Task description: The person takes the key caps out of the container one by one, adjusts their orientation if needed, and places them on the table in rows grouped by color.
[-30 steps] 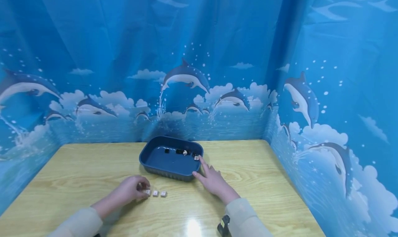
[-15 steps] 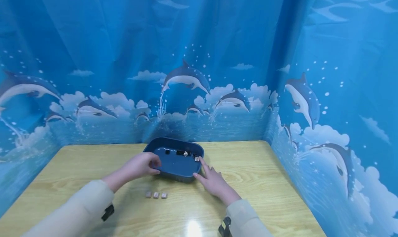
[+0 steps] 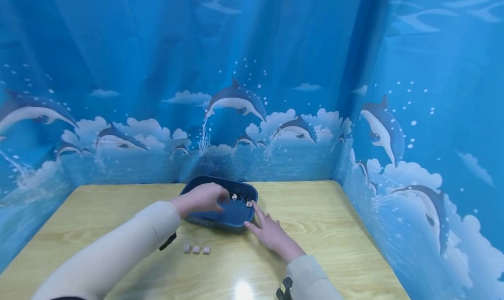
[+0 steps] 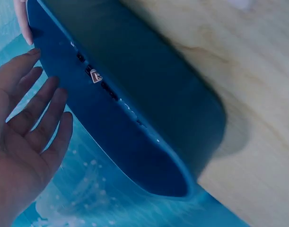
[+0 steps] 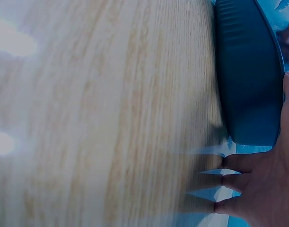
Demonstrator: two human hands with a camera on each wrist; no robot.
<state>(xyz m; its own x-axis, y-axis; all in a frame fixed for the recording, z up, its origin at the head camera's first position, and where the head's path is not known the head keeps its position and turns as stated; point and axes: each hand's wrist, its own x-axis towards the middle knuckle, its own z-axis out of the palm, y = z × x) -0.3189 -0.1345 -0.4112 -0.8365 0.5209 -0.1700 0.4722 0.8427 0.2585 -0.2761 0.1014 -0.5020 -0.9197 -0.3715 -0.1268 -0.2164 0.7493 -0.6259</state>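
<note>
Here, relaxed empty hands (image 3: 202,198) (image 3: 267,230) flank the blue tub (image 3: 232,214), which holds small tiles (image 3: 249,203).

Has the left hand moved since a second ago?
Yes. The left hand has gone from the three small white cubes on the wooden table, away and up over the dark blue plastic tub.
</note>
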